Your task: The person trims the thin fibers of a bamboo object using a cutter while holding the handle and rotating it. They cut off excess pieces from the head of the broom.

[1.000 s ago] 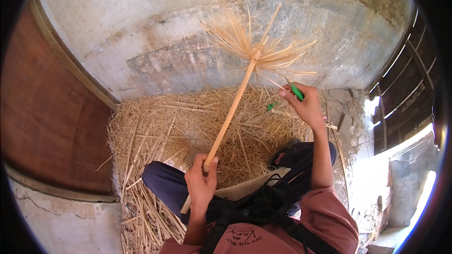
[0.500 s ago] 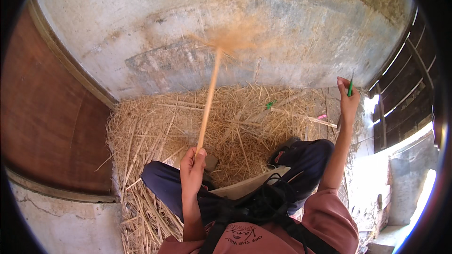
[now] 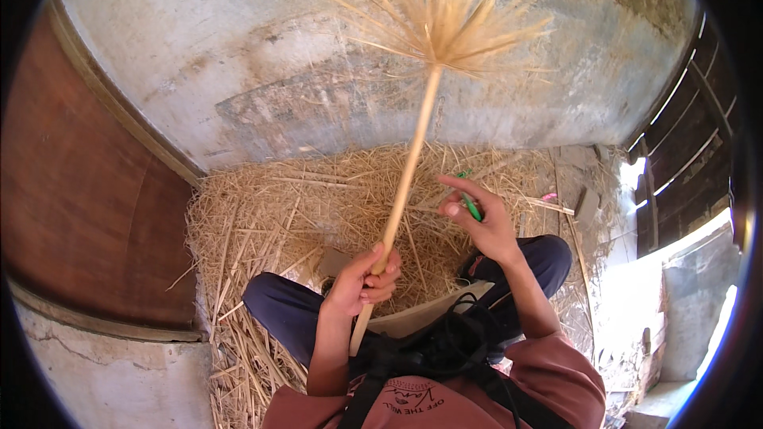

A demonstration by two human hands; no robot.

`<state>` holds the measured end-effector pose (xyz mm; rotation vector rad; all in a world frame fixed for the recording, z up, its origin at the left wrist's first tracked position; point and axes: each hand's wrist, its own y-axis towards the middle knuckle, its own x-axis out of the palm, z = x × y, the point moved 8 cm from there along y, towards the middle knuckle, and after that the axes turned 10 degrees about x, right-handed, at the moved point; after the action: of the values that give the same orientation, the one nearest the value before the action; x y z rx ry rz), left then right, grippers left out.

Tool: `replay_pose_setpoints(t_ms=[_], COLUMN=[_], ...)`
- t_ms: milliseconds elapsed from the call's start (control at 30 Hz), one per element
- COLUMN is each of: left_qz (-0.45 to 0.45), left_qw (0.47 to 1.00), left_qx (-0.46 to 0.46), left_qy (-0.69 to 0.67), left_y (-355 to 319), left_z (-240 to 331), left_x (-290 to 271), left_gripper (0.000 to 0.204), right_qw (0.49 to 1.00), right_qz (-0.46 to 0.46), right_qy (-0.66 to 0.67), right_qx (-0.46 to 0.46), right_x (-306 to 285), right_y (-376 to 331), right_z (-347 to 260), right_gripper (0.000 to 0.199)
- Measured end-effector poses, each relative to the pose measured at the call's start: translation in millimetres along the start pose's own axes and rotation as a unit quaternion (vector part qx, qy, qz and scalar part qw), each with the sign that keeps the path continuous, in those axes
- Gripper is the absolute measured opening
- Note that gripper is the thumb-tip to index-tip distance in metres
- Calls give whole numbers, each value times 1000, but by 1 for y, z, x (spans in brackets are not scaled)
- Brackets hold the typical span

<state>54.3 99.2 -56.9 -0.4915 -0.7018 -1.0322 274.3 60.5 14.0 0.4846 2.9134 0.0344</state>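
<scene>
My left hand [image 3: 356, 282] is closed around the lower part of a pale bamboo stick [image 3: 411, 160], which leans up and slightly right. At its top, thin split strips [image 3: 447, 28] spread out like a fan, partly blurred. My right hand [image 3: 494, 229] is to the right of the stick and apart from it, with the index finger stretched toward the stick. In its curled fingers is a small green-handled tool [image 3: 472, 207]; its thin pointed tip is hidden or too fine to make out now.
Straw and shavings [image 3: 318, 199] cover the ground around my crossed legs [image 3: 282, 310]. A stained wall [image 3: 278, 111] rises ahead, with a brown panel [image 3: 95, 191] at left and dark slatted boards [image 3: 687, 143] at right. A pale board [image 3: 433, 310] lies across my lap.
The stick's splayed top has moved up and right and is less blurred; its lower end now shows below my left hand. My right hand has come inward toward the stick with the green-handled tool.
</scene>
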Motion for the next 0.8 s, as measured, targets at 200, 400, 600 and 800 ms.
replay_pose_setpoints(t_ms=[200,400,600,800], left_qz=[-135,79,158,174], left_qw=[981,948,887,861], left_qx=[-83,134,175,224], left_qy=[-115,276,398,421], left_y=[-8,4,5,-2], left_z=[-33,1,20,29], left_x=[14,20,35,48], left_gripper=[54,44,31,30], right_qw=[992,999,1000,975], right_qz=[-57,18,4,51], right_qy=[108,11,3,-140], right_qx=[-9,-26,-26,-167], right_x=[28,28,32,5], right_y=[15,13,5,-15], right_z=[-19,-2,-14,-50], right_gripper=[30,21,28,32])
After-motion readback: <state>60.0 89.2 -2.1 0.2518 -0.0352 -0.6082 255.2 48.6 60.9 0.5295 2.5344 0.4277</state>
